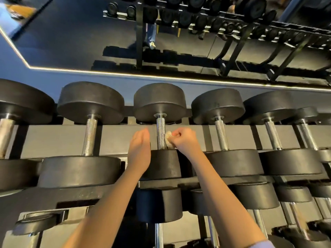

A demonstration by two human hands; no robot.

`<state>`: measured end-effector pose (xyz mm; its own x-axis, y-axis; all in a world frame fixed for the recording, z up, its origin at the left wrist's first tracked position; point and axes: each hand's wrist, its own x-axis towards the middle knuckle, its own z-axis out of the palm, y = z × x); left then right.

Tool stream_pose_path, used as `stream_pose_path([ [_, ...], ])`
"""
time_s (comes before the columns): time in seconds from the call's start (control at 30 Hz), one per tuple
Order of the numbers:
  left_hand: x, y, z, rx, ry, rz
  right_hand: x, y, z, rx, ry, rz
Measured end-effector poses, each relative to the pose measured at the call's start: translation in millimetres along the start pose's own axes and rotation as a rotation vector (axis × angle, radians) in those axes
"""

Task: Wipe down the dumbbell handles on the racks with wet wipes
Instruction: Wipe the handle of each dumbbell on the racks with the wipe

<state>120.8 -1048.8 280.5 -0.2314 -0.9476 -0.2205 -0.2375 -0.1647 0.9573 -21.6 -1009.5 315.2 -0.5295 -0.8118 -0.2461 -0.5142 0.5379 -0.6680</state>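
Item: wet wipe point(168, 137), crumpled, pinched in the curled fingers of the right hand point(184, 139) and pressed to the right side of the knurled handle point(161, 133) of the centre dumbbell. Left hand point(140, 149): flat, fingers straight, holding nothing, just left of that handle. Rack point(114, 138): upper row carries more dumbbells on both sides of the hands; lower row sits beneath the forearms. Progress: one handle in work; which others are wiped cannot be told; many probably remain.

Left hand point(139, 145) flat, right hand point(184, 138) curled.
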Motion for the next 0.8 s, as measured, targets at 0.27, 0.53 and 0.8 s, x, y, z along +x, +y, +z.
stream_pose_path([
  [0.27,-1.3,1.7,0.1,0.049,0.025,0.045,40.4,4.7,8.1,-0.208,-0.266,0.031],
  [0.53,-1.5,-0.8,0.6,0.048,0.039,0.067,43.0,-2.5,13.6,-0.126,-0.100,-0.002],
  [0.8,2.7,-6.9,2.3,0.040,0.056,0.047,37.8,-0.2,11.9,-0.201,-0.175,0.069],
])
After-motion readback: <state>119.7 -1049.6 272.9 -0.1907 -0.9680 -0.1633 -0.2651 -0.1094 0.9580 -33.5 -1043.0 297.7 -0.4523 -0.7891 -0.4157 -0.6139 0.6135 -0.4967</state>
